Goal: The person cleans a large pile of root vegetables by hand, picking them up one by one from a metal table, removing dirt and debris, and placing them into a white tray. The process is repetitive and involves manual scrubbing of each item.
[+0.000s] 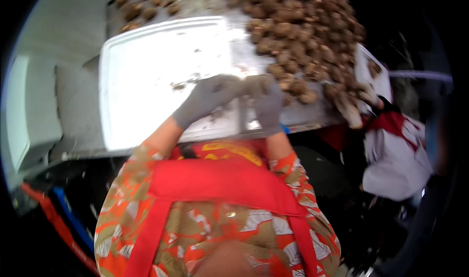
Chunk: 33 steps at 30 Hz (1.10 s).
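Both of my hands wear grey work gloves and meet over the right edge of a white plastic tray (146,75). My left hand (214,95) reaches in across the tray, its fingertips against the other hand. My right hand (269,106) is bent inward just past the tray's right rim. A blurred brownish patch shows where the fingers meet; whether it is a tuber or soiled glove fabric, I cannot tell. Dark crumbs of dirt lie on the tray floor. Right beside my right hand begins a large heap of brown tubers (293,38), some with pale cut spots.
More tubers (148,3) lie on the metal table (304,117) behind the tray. At right, another person's gloved hands (346,104) work at the heap, near a white container (373,75). A pale panel (40,112) stands at left. The table's front edge is before my red apron (223,180).
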Motion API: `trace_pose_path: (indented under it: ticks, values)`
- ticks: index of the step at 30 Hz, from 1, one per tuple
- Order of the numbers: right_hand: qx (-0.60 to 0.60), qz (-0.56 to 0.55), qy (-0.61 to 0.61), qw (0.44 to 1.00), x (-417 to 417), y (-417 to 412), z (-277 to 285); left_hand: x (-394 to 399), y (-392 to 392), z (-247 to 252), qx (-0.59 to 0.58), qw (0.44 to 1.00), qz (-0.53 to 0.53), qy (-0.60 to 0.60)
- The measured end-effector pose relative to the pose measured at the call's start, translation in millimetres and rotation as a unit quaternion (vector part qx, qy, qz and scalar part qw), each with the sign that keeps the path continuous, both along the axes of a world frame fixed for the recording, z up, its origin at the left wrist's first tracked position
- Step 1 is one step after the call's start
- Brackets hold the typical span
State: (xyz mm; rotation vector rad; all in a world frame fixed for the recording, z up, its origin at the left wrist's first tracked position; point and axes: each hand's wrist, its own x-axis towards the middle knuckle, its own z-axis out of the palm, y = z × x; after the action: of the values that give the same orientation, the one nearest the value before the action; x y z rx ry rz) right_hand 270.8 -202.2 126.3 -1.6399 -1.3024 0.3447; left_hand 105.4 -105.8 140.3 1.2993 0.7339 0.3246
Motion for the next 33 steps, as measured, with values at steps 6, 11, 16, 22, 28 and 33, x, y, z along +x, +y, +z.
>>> trace_pose_path:
  ticks: [6,11,16,22,28,33]
  values:
    - [-0.021,-0.039,0.166,0.985,-3,7,-4,6,1,-9,0.012,0.999,0.030,0.029]
    - [0.011,-0.041,0.250,0.967,-7,5,-11,11,-2,-2,0.017,0.998,0.067,0.005]
    - [0.074,-0.063,0.145,0.985,-7,12,-4,16,-7,1,0.045,0.995,0.081,0.030]
    - [0.049,0.011,0.007,0.999,-19,-4,-16,14,19,-16,0.029,0.984,0.173,-0.040]
    - [-0.100,0.007,0.081,0.992,-2,2,-30,13,19,2,0.048,0.990,0.131,-0.028]
    - [-0.099,0.088,0.316,0.940,14,10,18,7,18,-10,0.035,0.997,0.040,-0.062]
